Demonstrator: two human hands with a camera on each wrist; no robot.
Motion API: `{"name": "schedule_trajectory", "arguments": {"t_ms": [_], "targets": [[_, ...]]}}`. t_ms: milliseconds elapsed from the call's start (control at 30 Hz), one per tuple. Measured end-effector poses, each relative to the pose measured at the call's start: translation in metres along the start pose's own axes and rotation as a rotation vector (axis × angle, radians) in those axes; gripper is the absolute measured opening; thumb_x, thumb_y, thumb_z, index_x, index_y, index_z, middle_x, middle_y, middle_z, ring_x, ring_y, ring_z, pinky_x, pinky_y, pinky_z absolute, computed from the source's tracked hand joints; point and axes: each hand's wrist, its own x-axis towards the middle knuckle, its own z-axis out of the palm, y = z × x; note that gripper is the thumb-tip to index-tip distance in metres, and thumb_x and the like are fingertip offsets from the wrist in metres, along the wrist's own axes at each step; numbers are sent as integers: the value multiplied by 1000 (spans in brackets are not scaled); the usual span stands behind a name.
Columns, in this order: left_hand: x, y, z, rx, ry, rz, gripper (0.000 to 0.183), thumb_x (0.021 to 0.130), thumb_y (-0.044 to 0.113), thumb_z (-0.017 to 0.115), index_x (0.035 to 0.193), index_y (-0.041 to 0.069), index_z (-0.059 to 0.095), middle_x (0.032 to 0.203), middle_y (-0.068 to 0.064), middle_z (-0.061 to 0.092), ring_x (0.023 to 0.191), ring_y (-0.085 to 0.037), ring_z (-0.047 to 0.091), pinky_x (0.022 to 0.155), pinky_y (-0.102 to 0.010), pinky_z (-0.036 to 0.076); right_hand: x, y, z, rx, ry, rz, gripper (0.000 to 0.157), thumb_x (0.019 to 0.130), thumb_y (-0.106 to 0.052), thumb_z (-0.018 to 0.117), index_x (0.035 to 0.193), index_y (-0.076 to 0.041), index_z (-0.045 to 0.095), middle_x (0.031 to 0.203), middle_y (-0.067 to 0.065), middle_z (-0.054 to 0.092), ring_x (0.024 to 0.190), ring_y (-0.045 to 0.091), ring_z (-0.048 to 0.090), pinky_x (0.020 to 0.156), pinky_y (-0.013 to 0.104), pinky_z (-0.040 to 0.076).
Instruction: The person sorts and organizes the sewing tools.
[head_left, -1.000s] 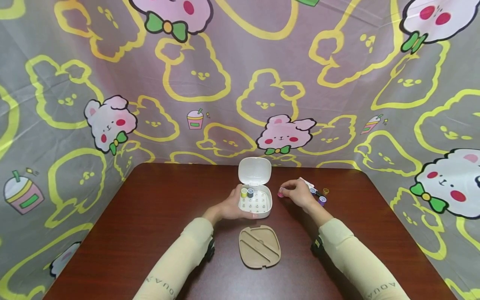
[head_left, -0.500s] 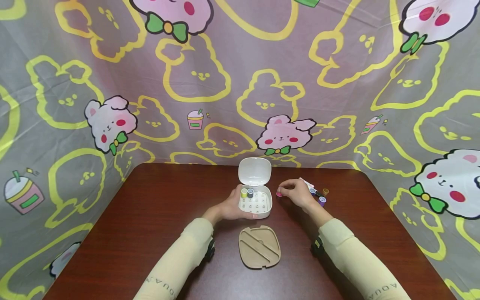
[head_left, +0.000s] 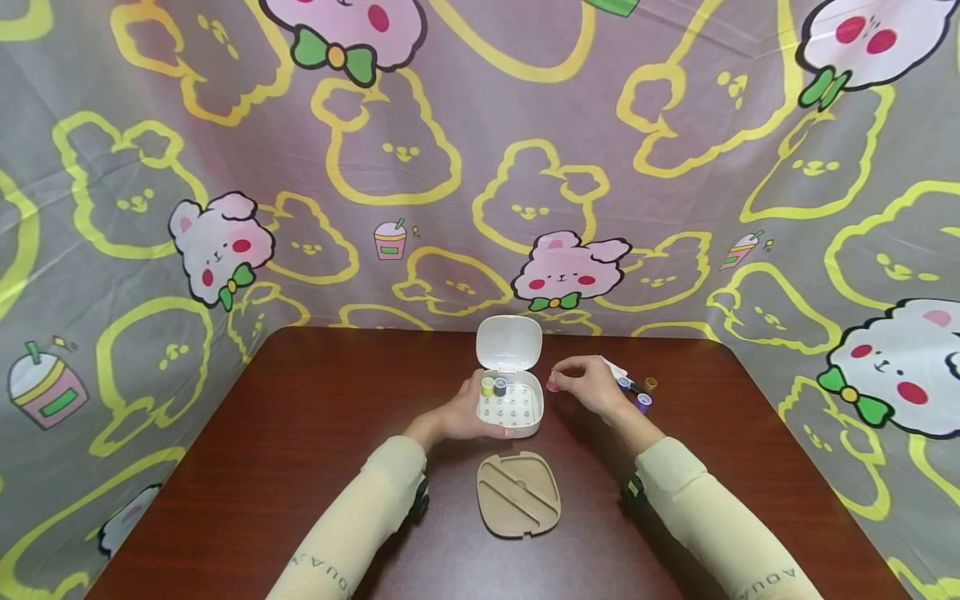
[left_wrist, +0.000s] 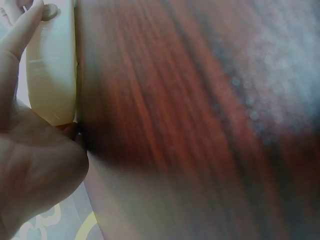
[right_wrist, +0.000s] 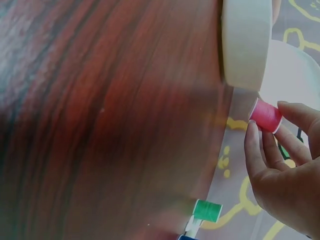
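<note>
My right hand pinches a pink thread spool between thumb and fingertips, just right of a white box. My left hand grips that box from its left side, with the thumb along the near wall. The box's hinged lid stands raised at the back. Inside are rows of small pegs, and a yellow spool and a dark grey-blue spool stand in the back row at the left. In the left wrist view the palm and thumb lie against the pale box wall.
A tan, rounded tray with diagonal grooves lies in front of the box. Right of my right hand are a purple spool, a blue spool, a gold spool and a white item. A green spool shows in the right wrist view.
My right hand has moved slightly left with the pink spool, closer to the box. The left hand and box have stayed in place.
</note>
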Motion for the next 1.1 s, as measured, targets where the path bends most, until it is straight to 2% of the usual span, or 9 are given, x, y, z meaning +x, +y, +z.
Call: {"name": "schedule_trajectory", "arguments": {"t_ms": [200, 333, 433, 700, 1100], "targets": [[-2, 3, -1, 24, 10, 24, 109, 68, 35, 94, 147, 7, 25, 134, -17, 40, 122, -28, 41, 105, -44, 37, -2, -7, 0, -1, -4, -2, 21, 91, -11, 77, 107, 4, 75, 94, 11, 76, 89, 23, 65, 78, 34, 50], [-4, 6, -2, 22, -7, 11, 110, 69, 35, 94, 148, 7, 24, 135, -17, 39, 123, -27, 40, 106, -42, 36, -2, -9, 1, 5, -11, 3, 22, 91, -12, 77, 107, 3, 76, 95, 10, 76, 88, 22, 65, 77, 34, 51], [-4, 5, -2, 28, -21, -2, 111, 70, 37, 93, 150, 9, 22, 137, -16, 38, 125, -25, 39, 107, -41, 34, -2, -10, 3, 15, -20, -3, 21, 92, -12, 76, 107, 3, 76, 94, 10, 76, 87, 21, 66, 77, 33, 51], [1, -1, -1, 24, -8, 26, 115, 67, 42, 94, 150, 7, 22, 136, -16, 38, 124, -27, 39, 107, -44, 35, -2, -14, 6, 35, -38, -4, 24, 92, -13, 76, 108, 4, 75, 95, 13, 75, 84, 20, 66, 74, 32, 52], [-2, 6, -4, 2, -14, 6, 112, 69, 34, 95, 150, 6, 23, 136, -17, 39, 124, -28, 40, 106, -44, 36, 1, -17, 14, 73, -44, -22, 21, 92, -10, 76, 107, 5, 75, 94, 13, 75, 82, 20, 66, 72, 30, 52]]}}
